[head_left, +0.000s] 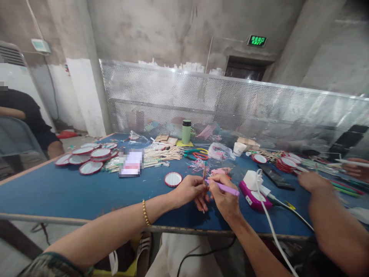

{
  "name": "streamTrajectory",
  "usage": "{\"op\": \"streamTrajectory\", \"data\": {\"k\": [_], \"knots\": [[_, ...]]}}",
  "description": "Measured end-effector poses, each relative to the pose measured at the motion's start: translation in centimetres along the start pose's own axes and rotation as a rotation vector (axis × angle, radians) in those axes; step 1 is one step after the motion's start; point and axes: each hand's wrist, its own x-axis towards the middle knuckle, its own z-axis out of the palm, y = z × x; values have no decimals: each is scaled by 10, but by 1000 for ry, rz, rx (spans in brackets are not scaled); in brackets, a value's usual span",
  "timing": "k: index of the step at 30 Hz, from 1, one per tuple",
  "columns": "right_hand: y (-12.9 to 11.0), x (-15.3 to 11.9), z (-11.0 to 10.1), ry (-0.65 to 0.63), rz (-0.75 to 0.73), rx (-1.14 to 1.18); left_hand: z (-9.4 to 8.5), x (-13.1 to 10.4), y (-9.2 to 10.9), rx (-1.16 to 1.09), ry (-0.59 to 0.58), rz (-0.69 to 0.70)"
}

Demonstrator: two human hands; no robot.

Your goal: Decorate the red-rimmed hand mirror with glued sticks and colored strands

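Over the blue table (72, 192), the left hand (188, 190) pinched a thin stick (204, 171) upright, while the right hand (223, 196) gripped a purple pen-like tool (226, 188), apparently touching the stick.

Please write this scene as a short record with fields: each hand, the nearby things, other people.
left hand: pinches a thin wooden stick, held upright
right hand: holds a purple pen-like tool, its tip at the stick
table: blue top
near the hands: small round mirror; pink device with white cable
far side: green bottle, scissors
other people: a co-worker's arm at right; a seated person at left
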Motion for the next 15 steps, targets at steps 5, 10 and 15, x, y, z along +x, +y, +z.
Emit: {"op": "streamTrajectory", "data": {"k": [5, 10, 15], "knots": [[0, 0, 0, 15, 0, 10, 1, 0, 1, -3, 2, 0], [-1, 0, 0, -7, 0, 15, 2, -1, 1, 12, 8, -4], [-1, 0, 1, 38, 12, 29, 2, 0, 2, -3, 4, -8]]}}
